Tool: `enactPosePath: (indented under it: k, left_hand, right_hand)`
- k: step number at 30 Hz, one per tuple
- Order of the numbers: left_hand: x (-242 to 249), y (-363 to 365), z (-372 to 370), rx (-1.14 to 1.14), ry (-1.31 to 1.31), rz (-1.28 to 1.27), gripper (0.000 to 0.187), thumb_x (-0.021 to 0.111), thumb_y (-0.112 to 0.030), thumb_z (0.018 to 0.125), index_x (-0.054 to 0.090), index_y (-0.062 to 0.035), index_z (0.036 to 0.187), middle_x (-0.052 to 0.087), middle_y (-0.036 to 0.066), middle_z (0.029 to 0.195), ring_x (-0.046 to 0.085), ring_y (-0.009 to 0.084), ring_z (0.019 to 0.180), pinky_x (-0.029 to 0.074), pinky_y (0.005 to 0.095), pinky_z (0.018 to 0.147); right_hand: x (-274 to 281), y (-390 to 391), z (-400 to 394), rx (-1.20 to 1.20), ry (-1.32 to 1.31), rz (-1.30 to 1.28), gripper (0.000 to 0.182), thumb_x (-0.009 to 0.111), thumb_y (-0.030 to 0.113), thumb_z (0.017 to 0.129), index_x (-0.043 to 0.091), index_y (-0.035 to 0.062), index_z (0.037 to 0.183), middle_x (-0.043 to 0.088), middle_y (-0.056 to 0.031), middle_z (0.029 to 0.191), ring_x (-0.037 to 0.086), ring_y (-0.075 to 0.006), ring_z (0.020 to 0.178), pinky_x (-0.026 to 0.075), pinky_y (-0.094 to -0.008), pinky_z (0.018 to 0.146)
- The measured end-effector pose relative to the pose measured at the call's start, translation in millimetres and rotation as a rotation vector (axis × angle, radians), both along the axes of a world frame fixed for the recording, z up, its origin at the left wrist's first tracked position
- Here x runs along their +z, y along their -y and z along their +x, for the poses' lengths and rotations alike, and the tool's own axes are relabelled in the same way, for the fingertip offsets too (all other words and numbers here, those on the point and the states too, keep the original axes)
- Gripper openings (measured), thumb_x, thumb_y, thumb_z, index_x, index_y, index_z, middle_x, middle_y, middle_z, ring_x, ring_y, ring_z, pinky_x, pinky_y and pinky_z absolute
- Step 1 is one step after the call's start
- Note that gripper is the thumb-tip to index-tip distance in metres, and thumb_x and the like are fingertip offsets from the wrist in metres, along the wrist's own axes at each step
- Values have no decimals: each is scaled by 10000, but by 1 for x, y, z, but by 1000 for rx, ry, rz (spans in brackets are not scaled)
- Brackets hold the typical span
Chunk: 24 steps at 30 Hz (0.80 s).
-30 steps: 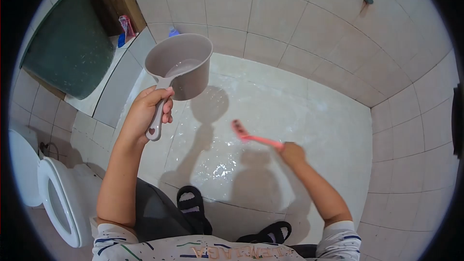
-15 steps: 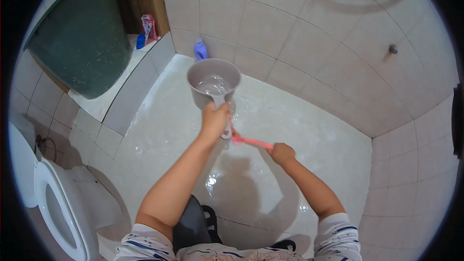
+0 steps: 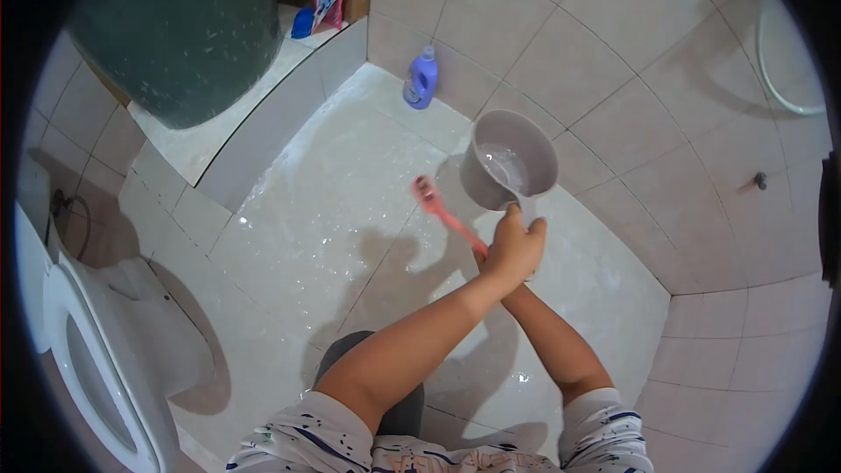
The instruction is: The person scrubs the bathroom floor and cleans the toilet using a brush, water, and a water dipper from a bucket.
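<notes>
A grey dipper (image 3: 477,177) with some water inside is held above the floor, right of centre. My left hand (image 3: 515,250) is closed around its handle and reaches across to the right. A pink brush (image 3: 455,225) points up and to the left, its head over the wet tiles. My right hand (image 3: 482,264) is at the lower end of that brush and is mostly hidden behind my left hand and wrist, where my forearms cross.
A purple bottle (image 3: 421,79) stands by the back wall. The large dark green container (image 3: 184,35) is on a tiled ledge (image 3: 254,109), beside a pink and blue packet (image 3: 328,0). A white toilet (image 3: 131,342) stands at the left. A pale hose (image 3: 771,79) hangs at the right.
My left hand has carried the dipper to the right, across my right hand. The brush now points up-left instead of sitting under the dipper handle. The camera view has shifted.
</notes>
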<state>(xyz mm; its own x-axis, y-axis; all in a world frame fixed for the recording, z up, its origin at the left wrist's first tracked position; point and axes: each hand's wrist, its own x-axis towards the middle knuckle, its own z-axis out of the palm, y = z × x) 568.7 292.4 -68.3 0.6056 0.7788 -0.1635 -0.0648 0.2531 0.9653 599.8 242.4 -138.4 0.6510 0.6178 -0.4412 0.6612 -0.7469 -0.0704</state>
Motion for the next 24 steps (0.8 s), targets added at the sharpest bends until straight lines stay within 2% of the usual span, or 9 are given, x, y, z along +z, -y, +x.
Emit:
enactPosePath:
  k: [5, 9, 11, 13, 16, 17, 18, 20, 24]
  left_hand:
    - [10, -5, -4, 53, -19, 45, 202, 497, -126, 718, 410, 30, 813, 511, 126, 541, 505, 205, 418, 398, 320, 413]
    - [21, -18, -2, 172, -62, 72, 215, 496, -131, 715, 408, 48, 795, 522, 132, 529, 537, 230, 480, 414, 332, 478]
    - [52, -39, -15, 44, -224, -22, 337, 482, -185, 721, 392, 82, 904, 527, 263, 764, 517, 384, 747, 398, 429, 647]
    - [29, -44, 8, 24, -101, -258, 364, 486, -176, 726, 387, 101, 940, 524, 270, 764, 515, 390, 736, 400, 421, 646]
    - [-14, -49, 42, 359, 112, -184, 207, 490, -105, 730, 388, 34, 844, 493, 125, 596, 478, 208, 495, 375, 311, 436]
    - [-19, -56, 44, 395, 128, -166, 181, 491, -91, 731, 387, 18, 832, 486, 96, 570, 468, 173, 455, 367, 289, 394]
    - [-23, -65, 42, 425, 137, -152, 158, 492, -77, 732, 387, 3, 820, 479, 68, 545, 459, 137, 414, 359, 268, 352]
    - [-27, -85, 31, 457, 108, -79, 158, 494, -83, 732, 392, -3, 823, 482, 66, 564, 460, 133, 421, 363, 263, 355]
    - [-34, -113, -4, 529, 26, -50, 154, 496, -106, 733, 410, -12, 820, 460, 52, 568, 464, 128, 438, 372, 260, 363]
  right_hand:
    - [12, 12, 56, -124, 132, -170, 425, 399, 403, 776, 574, 16, 770, 564, -212, 797, 553, -340, 778, 436, -416, 662]
    - [-7, -13, 70, -372, 262, -24, 431, 397, 403, 776, 569, 8, 758, 559, -227, 794, 550, -345, 780, 433, -421, 668]
    - [-34, -49, 38, -393, 270, 86, 434, 396, 403, 777, 566, 4, 752, 556, -234, 792, 548, -348, 781, 431, -423, 670]
    - [-48, -69, 0, -289, 222, 91, 438, 396, 403, 777, 563, -1, 746, 554, -241, 790, 547, -351, 782, 430, -425, 673]
    - [-14, -38, -22, -60, 35, -10, 406, 403, 391, 779, 557, 22, 711, 551, -243, 771, 549, -345, 769, 403, -434, 685]
    - [-24, 2, -9, 40, 25, 206, 384, 399, 398, 775, 566, 54, 739, 561, -200, 843, 540, -327, 816, 397, -420, 721]
    - [-8, 3, 3, 7, -18, -54, 365, 413, 413, 761, 574, 85, 777, 564, -157, 895, 530, -308, 857, 402, -400, 735]
    - [25, 6, 31, -56, 32, -208, 450, 422, 449, 743, 566, 33, 837, 575, -158, 839, 552, -293, 806, 431, -388, 695]
    - [8, -30, 82, -183, 134, -91, 491, 388, 473, 757, 582, 25, 813, 569, -182, 844, 551, -313, 807, 437, -400, 675]
